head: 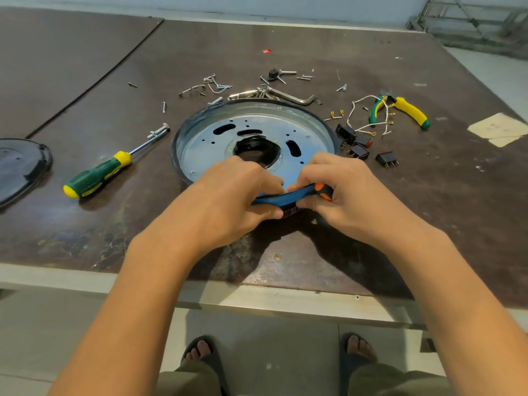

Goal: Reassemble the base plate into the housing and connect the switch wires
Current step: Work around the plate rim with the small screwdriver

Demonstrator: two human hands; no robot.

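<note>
A round silvery base plate [257,130] with slots and a central hole lies inside a black circular housing [175,144] on the table. Both hands meet at its near rim. My left hand [237,190] and my right hand [337,184] each close around a blue and orange tool handle [300,192] that lies across the rim; its working end is hidden under my fingers. To the right of the housing lie black rocker switches [358,151] and loose white switch wires [368,121] with metal terminals, apart from the housing.
A green and yellow screwdriver [97,175] lies at the left, with a black cover [20,167] beyond it. Green and yellow pliers [411,110] rest at the right. Several screws [217,87] and a hex key [294,98] are scattered behind the housing. The table edge [257,292] is near me.
</note>
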